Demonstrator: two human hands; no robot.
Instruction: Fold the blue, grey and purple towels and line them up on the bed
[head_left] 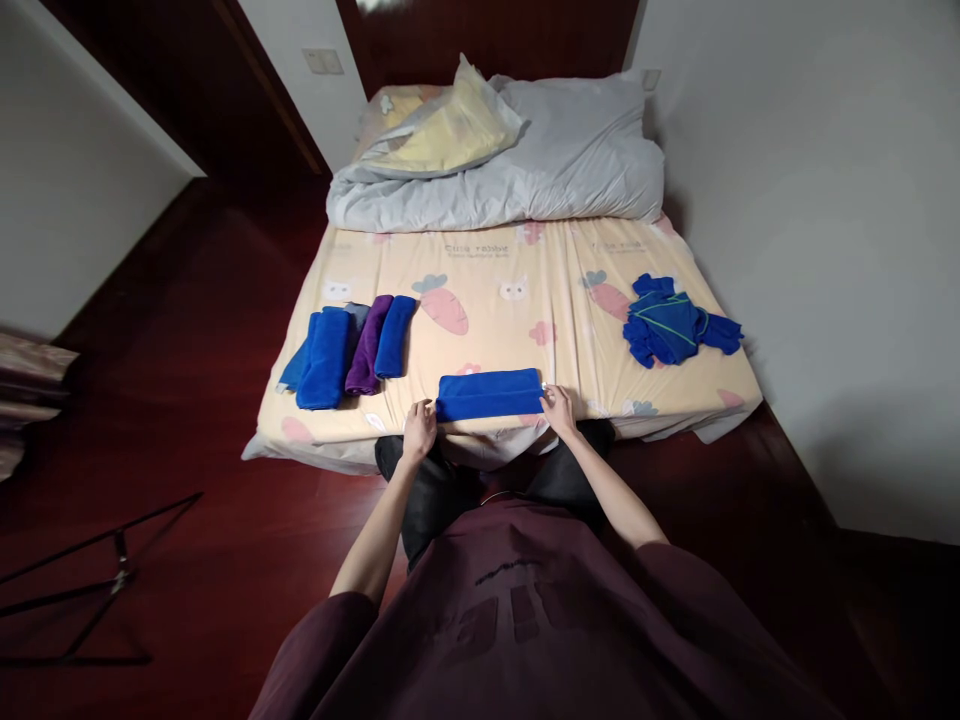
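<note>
A blue towel (pixel 489 394), folded into a long strip, lies at the near edge of the bed. My left hand (pixel 420 430) pinches its left end, fingers closed on the cloth. At the opposite end, my right hand (pixel 559 410) grips the near right corner between thumb and fingers. Left of it lie several folded or rolled cloths: a wide blue one (pixel 324 358), a purple one (pixel 369 345) and a narrow blue one (pixel 396 337). A crumpled blue cloth with green seams (pixel 667 322) sits to the right.
The bed (pixel 510 330) has a cream sheet with carrot prints. A grey quilt (pixel 577 150) and a yellow pillow (pixel 446 130) are bunched at its head. Black metal stand legs (pixel 120 570) are on the dark red floor at the left. A wall runs along the right side.
</note>
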